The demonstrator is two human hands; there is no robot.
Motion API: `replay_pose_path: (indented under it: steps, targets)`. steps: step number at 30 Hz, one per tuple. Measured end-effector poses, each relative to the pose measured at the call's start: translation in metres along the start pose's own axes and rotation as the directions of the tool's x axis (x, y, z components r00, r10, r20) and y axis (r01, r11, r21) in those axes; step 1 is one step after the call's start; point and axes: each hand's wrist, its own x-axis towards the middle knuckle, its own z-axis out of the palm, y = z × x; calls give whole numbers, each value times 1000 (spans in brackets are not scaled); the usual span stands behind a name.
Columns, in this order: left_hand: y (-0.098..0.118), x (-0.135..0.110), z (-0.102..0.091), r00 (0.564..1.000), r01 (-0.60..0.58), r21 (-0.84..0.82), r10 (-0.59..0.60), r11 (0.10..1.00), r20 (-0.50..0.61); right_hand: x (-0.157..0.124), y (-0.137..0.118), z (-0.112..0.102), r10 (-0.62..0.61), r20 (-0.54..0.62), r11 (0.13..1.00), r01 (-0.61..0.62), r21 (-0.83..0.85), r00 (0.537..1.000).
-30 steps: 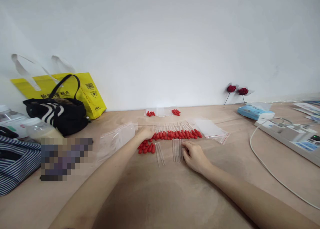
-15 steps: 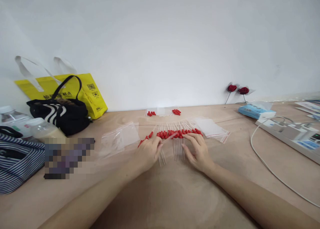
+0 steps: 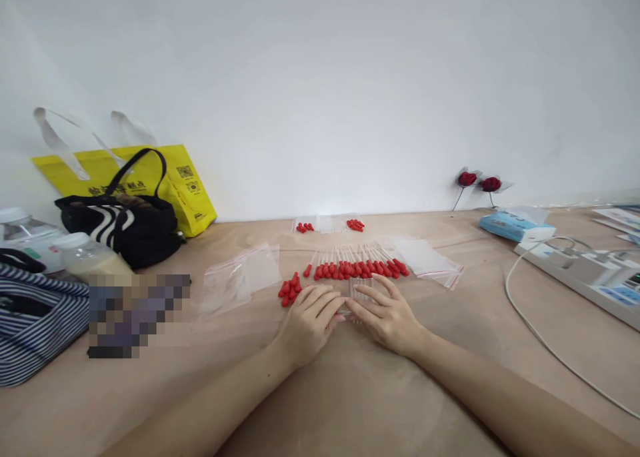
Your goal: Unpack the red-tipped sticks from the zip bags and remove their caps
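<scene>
My left hand (image 3: pixel 311 320) is closed, its curled fingertips at one end of a thin clear glass dropper tube (image 3: pixel 344 312). My right hand (image 3: pixel 391 318) meets it at the other end, index finger over the tube and thumb hidden; its other fingers spread over several bare glass tubes (image 3: pixel 359 288). Whether a bulb is inside the left fingers is hidden. Just beyond lies a fanned row of glass droppers with red rubber bulbs (image 3: pixel 355 269), bulbs toward me. Loose red bulbs (image 3: pixel 290 289) form a small pile beside my left hand.
Clear zip bags (image 3: pixel 243 277) lie left, more bags (image 3: pixel 427 260) right. Further red bulbs (image 3: pixel 355 225) sit by the wall. A yellow bag (image 3: pixel 193 200), black bag (image 3: pixel 145 234) and bottle (image 3: pixel 95 260) stand left; a tissue pack (image 3: pixel 515 225), power strip (image 3: pixel 590 277) and white cable (image 3: pixel 530 334) are right.
My left hand has drawn back toward me from the row of droppers, leaving the dropper it held there. My right hand has moved slightly closer, and both hands now meet at a glass tube.
</scene>
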Motion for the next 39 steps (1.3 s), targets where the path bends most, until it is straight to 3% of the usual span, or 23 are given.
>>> replay_pose_path:
  steps: [5,15,24,27,31,33,35,37,39]
  targets:
    - [-3,-4,1,998,-28,65,25,997,50,2,0,-1,-9,3,1000,9,-25,1000]
    - [-2,-5,3,1000,-26,69,25,997,15,2,-2,3,-27,-76,999,28,18,997]
    - [-9,-13,-5,995,-89,78,86,993,49,0,-2,-2,-99,-51,994,101,48,994]
    - [-18,-18,-17,999,-17,109,14,994,28,-6,6,-8,-28,-57,999,30,39,998]
    - [-28,-24,-31,990,143,85,-141,986,-26,-10,14,-9,197,-52,980,-197,11,979]
    - [-32,-24,-33,966,258,20,-257,966,-28,-11,15,-6,323,-9,946,-322,40,946]
    - [-39,-24,-33,908,418,-32,-419,908,-23,-13,16,-1,445,31,892,-446,76,895]
    - [-49,-24,-32,815,579,-64,-580,813,2,-16,18,2,527,59,843,-530,96,848]
    - [-61,-26,-33,693,720,-91,-717,688,69,-19,21,4,573,83,810,-579,94,815]
